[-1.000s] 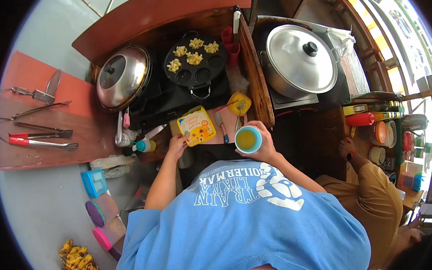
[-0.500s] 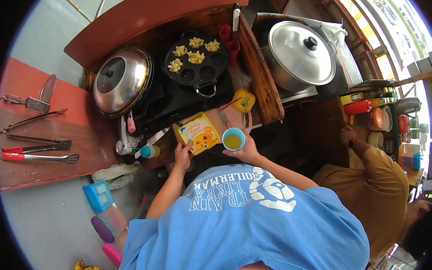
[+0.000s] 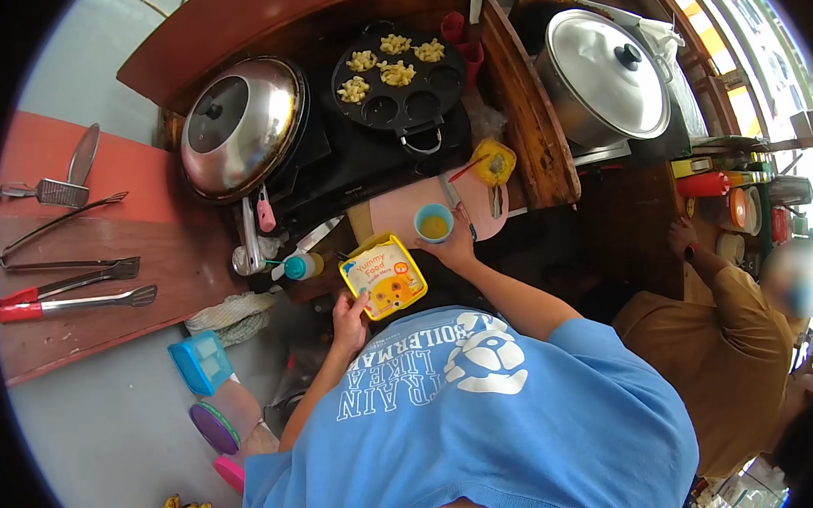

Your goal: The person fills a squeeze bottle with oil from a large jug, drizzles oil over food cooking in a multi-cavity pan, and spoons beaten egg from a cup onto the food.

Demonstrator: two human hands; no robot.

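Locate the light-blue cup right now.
In the head view, the light-blue cup is near centre, in the right hand, just right of the yellow Yummy Food container in the left hand.

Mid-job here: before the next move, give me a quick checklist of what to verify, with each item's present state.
1. Left hand gripping the yellow container: ok, held at its near edge.
2. Right hand gripping the blue cup: ok.
3. Yellow liquid below the cup's rim: ok.
4. All wells of the round pan filled: not ok, five hold yellowish pieces, others are bare.
5. Right hand clear of the knife: cannot tell, handle close beside it.
6. Stove heat: cannot tell.
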